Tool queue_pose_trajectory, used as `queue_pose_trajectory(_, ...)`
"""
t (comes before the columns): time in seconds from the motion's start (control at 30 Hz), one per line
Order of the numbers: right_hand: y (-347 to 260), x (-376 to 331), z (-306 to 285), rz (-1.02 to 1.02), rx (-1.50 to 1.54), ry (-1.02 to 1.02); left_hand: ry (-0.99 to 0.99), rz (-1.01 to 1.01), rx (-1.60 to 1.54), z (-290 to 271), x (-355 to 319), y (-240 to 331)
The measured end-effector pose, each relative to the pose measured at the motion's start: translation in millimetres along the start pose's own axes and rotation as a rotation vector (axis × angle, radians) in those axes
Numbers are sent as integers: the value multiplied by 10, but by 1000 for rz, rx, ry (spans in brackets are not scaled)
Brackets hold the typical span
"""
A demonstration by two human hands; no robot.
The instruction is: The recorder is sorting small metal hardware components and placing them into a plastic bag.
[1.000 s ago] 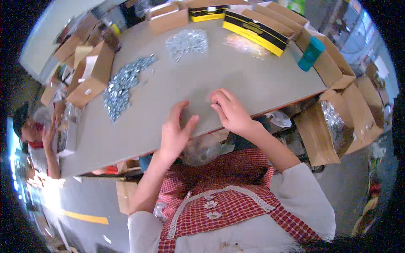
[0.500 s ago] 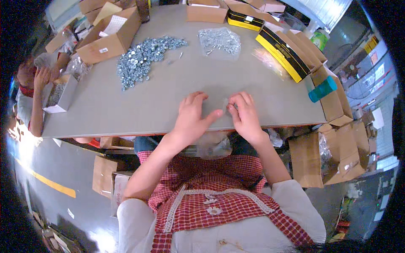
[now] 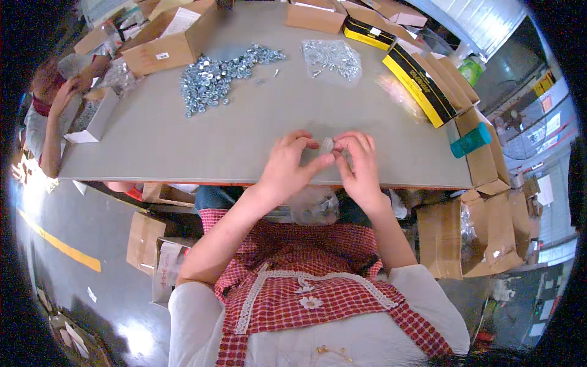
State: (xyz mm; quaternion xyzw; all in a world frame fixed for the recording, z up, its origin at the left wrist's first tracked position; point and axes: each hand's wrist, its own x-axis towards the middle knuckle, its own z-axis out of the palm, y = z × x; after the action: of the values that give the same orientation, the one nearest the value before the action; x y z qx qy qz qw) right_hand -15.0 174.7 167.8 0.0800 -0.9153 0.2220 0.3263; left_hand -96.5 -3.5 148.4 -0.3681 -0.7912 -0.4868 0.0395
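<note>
Closest to the person is a red checked apron (image 3: pixel 318 287) with a white trim. Just past it, under the table edge, a clear plastic bag (image 3: pixel 315 205) sits in the lap.

Above the bag, both hands meet over the near edge of the grey table (image 3: pixel 183 140). The left hand (image 3: pixel 287 168) and the right hand (image 3: pixel 361 162) are curled in close, fingertips almost touching. Between them they pinch a small clear packet (image 3: pixel 327 145). It is tiny and see-through, so what is inside cannot be made out. The packet sits right in the middle, between the two thumbs, and stands more up than flat. Both hands are about as near to it as each other. The left thumb comes in from below and the right fingers hold it from the side.

Farther out on the table lies a big heap of shiny metal nuts (image 3: pixel 220 73), off to the left. A smaller heap of silver screws (image 3: pixel 333 56) lies straight ahead, well apart from the hands. A long yellow and black box (image 3: pixel 422 85) runs along the right side, and a teal bottle (image 3: pixel 471 140) lies near it. Brown cardboard boxes (image 3: pixel 168 40) line the far edge.

At the far left, another person's hand (image 3: pixel 64 98) reaches up by a small open box.
</note>
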Motion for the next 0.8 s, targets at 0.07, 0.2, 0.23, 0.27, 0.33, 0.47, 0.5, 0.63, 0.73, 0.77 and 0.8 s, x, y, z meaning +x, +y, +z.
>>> queue_pose_trajectory(0.07,-119,33,25,-30,37,2,-63,-99,-182,-71,-17,-20)
queue_pose_trajectory(0.2,-167,112,23,30,305,-28,-44,-299,-567,-183,-4,19)
queue_pose_trajectory(0.23,-158,138,10,115,439,-33,-39,-283,-597,-209,8,67)
queue_pose_trajectory(0.27,-134,175,-16,112,438,-29,-39,-278,-595,-235,40,104)
queue_pose_trajectory(0.33,-80,214,8,276,528,-216,13,-266,-471,-310,37,107)
queue_pose_trajectory(0.47,-290,256,181,298,660,-167,79,-207,-420,-475,-130,80)
queue_pose_trajectory(0.5,-309,261,109,323,672,-189,41,-242,-338,-532,-122,159)
queue_pose_trajectory(0.63,-322,140,-73,562,751,-430,99,-186,-272,-506,-224,187)
queue_pose_trajectory(0.73,-404,112,-148,629,901,-525,181,-110,-358,-473,-187,248)
queue_pose_trajectory(0.77,-434,117,-135,616,912,-487,123,-185,-357,-530,-172,253)
queue_pose_trajectory(0.8,-471,136,-110,606,913,-446,66,-256,-368,-593,-173,258)
